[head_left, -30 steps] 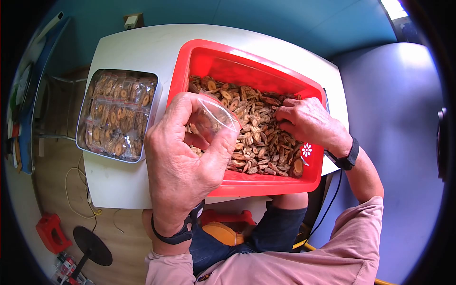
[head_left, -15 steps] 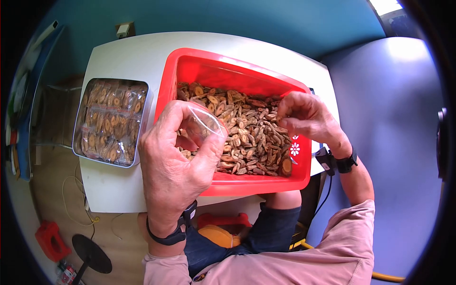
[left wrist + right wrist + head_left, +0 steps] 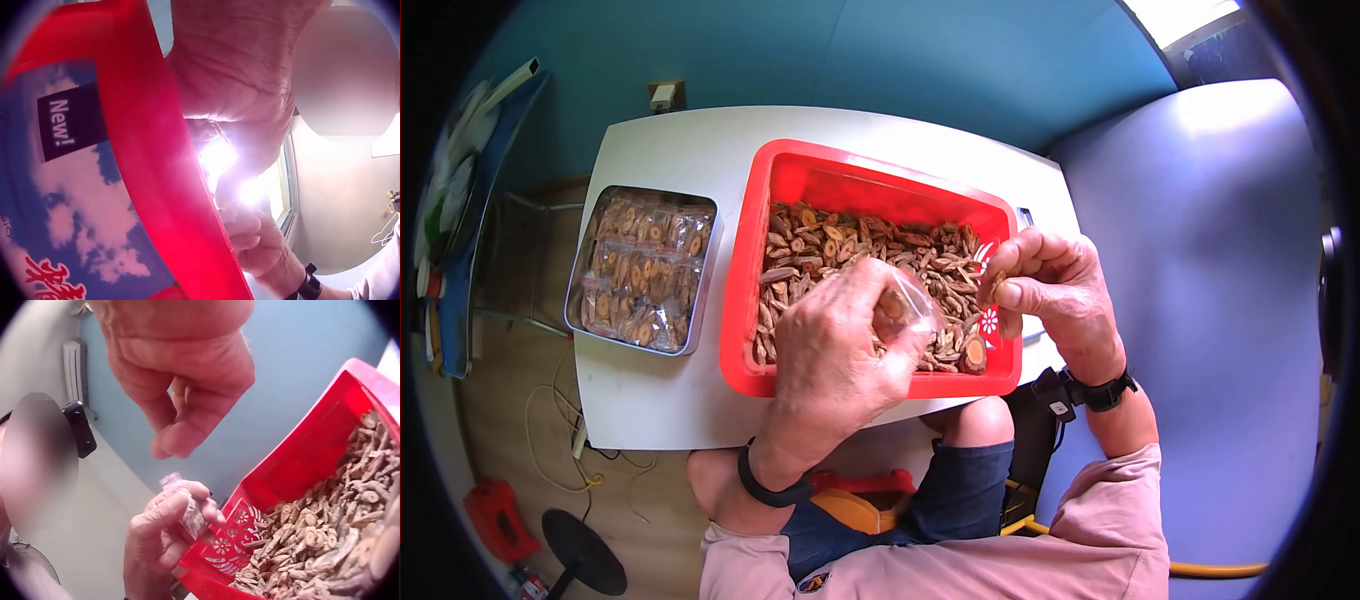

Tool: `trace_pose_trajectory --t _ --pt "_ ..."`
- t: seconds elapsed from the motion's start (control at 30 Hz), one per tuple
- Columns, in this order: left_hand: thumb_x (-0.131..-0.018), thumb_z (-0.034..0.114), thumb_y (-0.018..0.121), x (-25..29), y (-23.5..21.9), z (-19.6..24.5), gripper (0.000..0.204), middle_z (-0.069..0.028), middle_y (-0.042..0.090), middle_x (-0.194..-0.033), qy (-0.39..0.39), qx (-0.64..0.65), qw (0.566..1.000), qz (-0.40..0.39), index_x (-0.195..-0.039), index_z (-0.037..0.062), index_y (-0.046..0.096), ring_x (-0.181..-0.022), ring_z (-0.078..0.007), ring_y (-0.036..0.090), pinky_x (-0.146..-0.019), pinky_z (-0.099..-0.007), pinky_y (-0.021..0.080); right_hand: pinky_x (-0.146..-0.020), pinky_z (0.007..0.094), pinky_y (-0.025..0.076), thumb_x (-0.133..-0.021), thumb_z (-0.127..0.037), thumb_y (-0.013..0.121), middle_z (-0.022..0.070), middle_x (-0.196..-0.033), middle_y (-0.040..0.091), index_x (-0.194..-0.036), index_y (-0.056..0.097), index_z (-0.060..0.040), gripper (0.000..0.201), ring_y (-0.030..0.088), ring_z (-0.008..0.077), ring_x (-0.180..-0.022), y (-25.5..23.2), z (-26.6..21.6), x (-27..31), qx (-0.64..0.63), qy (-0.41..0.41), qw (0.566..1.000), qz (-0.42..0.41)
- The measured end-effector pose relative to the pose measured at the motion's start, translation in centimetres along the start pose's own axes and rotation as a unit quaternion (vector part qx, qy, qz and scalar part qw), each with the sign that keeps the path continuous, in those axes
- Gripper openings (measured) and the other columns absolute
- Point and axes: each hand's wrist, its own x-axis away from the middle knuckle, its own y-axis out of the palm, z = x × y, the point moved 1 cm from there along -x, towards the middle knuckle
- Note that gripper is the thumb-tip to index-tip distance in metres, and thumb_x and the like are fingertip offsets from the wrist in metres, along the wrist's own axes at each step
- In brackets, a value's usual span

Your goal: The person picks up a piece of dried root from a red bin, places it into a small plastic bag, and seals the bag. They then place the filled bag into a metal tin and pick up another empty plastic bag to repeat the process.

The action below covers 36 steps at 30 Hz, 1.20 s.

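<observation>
My left hand (image 3: 835, 345) holds a small clear zip bag (image 3: 914, 298) by its sides, its mouth spread, over the near part of a red basin (image 3: 880, 155). Brown dried root slices (image 3: 825, 240) cover the basin's floor. At the basin's right rim, my right hand (image 3: 1065, 290) pinches a small brown slice (image 3: 997, 285) between thumb and fingers. The right wrist view shows that hand (image 3: 181, 381) above the left hand (image 3: 159, 537) and the bag (image 3: 192, 519). Much of the bag's inside is hidden behind the left fingers.
Left of the basin, a rectangular tin (image 3: 708, 280) holds rows of filled zip bags (image 3: 645, 270). Both containers stand on a white table (image 3: 650, 400). A teal wall (image 3: 950, 60) rises behind, and a large pale-blue surface (image 3: 1200, 300) stands to the right.
The right hand has lifted from the slices to the basin's right rim with a slice in its pinch. The left hand has brought the bag rightward across the basin, nearer to the right hand.
</observation>
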Motion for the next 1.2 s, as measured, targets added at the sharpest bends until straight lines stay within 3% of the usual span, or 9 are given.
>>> trace_pose_trajectory --t 0.13,0.2,0.5,0.63,0.8,1.13,1.2 --pt "-0.079 0.011 0.077 0.2 0.6 0.3 0.022 -0.0077 0.065 -0.076 0.012 -0.017 1.0 -0.016 -0.093 0.0055 0.061 -0.067 -0.0205 0.066 -0.059 -0.0334 0.053 -0.056 0.0222 0.052 -0.084 -0.004 0.076 0.0142 -0.083 0.072 -0.1 0.068 0.0029 0.019 0.063 0.0117 -0.055 1.1 -1.4 0.0 0.002 -0.01 1.0 0.003" --pt "-0.08 0.012 0.076 0.3 0.8 0.4 0.021 -0.0084 0.064 -0.074 0.012 -0.018 1.0 -0.021 -0.092 0.0059 0.06 -0.067 -0.0225 0.066 -0.061 -0.0352 0.052 -0.06 0.0209 0.055 -0.086 -0.003 0.076 0.0063 -0.083 0.071 -0.103 0.068 0.0017 0.02 0.067 0.0101 -0.063 1.4 -1.9 0.0 0.034 0.007 0.999 -0.012" --pt "-0.078 0.013 0.077 0.3 1.1 0.7 0.023 -0.0113 0.064 -0.076 0.059 -0.001 0.998 -0.001 -0.092 0.0051 0.06 -0.069 -0.0286 0.066 -0.063 -0.0404 0.051 -0.06 0.0183 0.053 -0.085 -0.004 0.077 0.0006 -0.087 0.07 -0.099 0.069 -0.0012 0.017 0.064 0.005 -0.069 2.6 -1.2 0.0 0.047 0.019 0.999 -0.019" --pt "-0.079 0.015 0.077 0.4 1.1 0.7 0.024 -0.0118 0.064 -0.076 0.048 0.003 0.999 -0.006 -0.093 0.0051 0.06 -0.07 -0.0304 0.065 -0.065 -0.0418 0.05 -0.056 0.0184 0.051 -0.087 -0.006 0.076 0.0002 -0.083 0.068 -0.1 0.069 -0.0013 0.015 0.062 0.0046 -0.064 2.8 -1.0 0.0 0.057 -0.002 0.998 -0.017" --pt "-0.079 0.016 0.078 0.3 1.2 0.2 0.025 -0.0123 0.064 -0.076 0.048 0.0 0.999 -0.005 -0.093 0.0049 0.06 -0.069 -0.0308 0.065 -0.064 -0.042 0.05 -0.051 0.0186 0.048 -0.092 -0.007 0.071 -0.0004 -0.076 0.066 -0.1 0.068 -0.0007 0.011 0.06 0.0037 -0.057 3.1 -0.9 0.1 0.086 0.036 0.996 -0.008" --pt "-0.079 0.014 0.077 0.2 1.3 0.2 0.024 -0.0125 0.064 -0.076 0.043 0.003 0.999 -0.005 -0.092 0.0042 0.059 -0.069 -0.0306 0.065 -0.064 -0.0421 0.05 -0.049 0.0194 0.048 -0.092 -0.009 0.072 0.0006 -0.077 0.066 -0.098 0.067 -0.0003 0.011 0.06 0.0045 -0.055 3.2 -0.4 0.9 0.057 0.005 0.998 0.003" --pt "-0.079 0.013 0.077 0.3 1.3 0.3 0.024 -0.0128 0.063 -0.076 0.039 0.011 0.999 -0.013 -0.093 0.0043 0.059 -0.069 -0.031 0.065 -0.064 -0.0424 0.051 -0.054 0.0192 0.049 -0.091 -0.008 0.072 0.001 -0.079 0.066 -0.099 0.067 0.0003 0.012 0.06 0.004 -0.062 3.0 -0.7 0.8 0.05 0.027 0.998 0.006"
